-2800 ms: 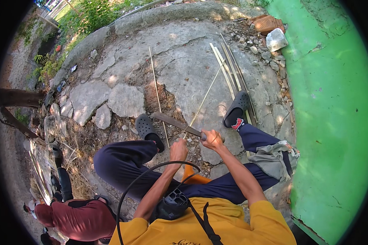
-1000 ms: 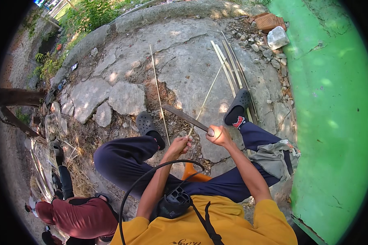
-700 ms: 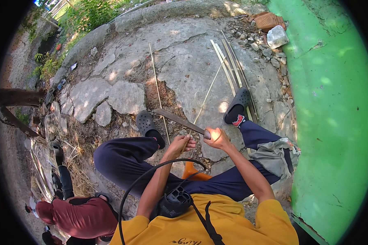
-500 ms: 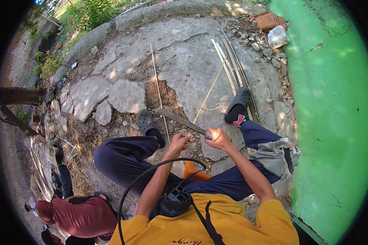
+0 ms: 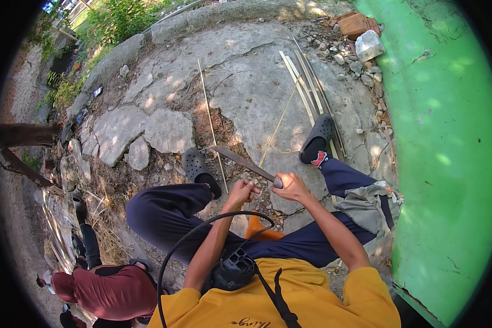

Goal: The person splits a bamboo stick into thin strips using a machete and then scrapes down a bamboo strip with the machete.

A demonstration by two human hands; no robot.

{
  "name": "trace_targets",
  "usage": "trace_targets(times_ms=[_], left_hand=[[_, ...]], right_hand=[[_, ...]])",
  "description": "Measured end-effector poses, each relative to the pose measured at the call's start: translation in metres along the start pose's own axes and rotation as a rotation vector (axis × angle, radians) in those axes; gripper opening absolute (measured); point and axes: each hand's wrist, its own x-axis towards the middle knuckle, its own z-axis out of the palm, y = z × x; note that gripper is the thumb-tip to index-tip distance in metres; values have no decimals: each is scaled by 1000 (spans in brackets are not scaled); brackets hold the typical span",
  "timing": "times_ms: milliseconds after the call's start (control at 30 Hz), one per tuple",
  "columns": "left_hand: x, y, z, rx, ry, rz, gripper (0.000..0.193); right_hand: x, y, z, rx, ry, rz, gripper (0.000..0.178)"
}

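My right hand [image 5: 291, 187] is wrapped round the handle of a machete [image 5: 245, 162]. Its long dark blade slants up and left, the tip near my left shoe. Just left of the handle, my left hand [image 5: 242, 193] is closed with curled fingers; whatever it may hold is too small to make out. A thin pale strip [image 5: 209, 112] lies on the ground ahead of my left shoe. Another slim strip [image 5: 281, 120] slants toward the blade from several long, flat, wood-like strips [image 5: 306, 82] beyond my right shoe [image 5: 321, 134].
Cracked concrete [image 5: 169, 131] with broken slabs spreads around my feet. A green wall [image 5: 443, 136] stands at the right, with rubble and a white stone [image 5: 369, 45] beside it. An orange object [image 5: 259, 227] sits between my legs. Another person in a maroon top [image 5: 106, 290] is at lower left.
The view has shifted slightly. Both hands stay nearly where they were, and the machete keeps about the same slant.
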Motion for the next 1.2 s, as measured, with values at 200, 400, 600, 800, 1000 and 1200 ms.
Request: trace_targets(times_ms=[200,400,600,800,1000,1200], left_hand=[[-3,6,-2,47,2,25,20],[-4,4,0,-21,18,17,21],[-8,6,2,-45,-7,40,18],[-12,18,9,-117,-88,-108,19],[-15,23,7,-148,-169,-109,21],[-12,15,14,-13,-32,-37,24]], right_hand=[[-9,-7,1,132,40,-37,56],[-10,-8,8,92,25,-46,62],[-10,-12,9,125,35,-35,60],[-7,1,23,50,168,-134,48],[-4,0,22,75,120,-71,39],[4,-2,25,56,123,-33,36]])
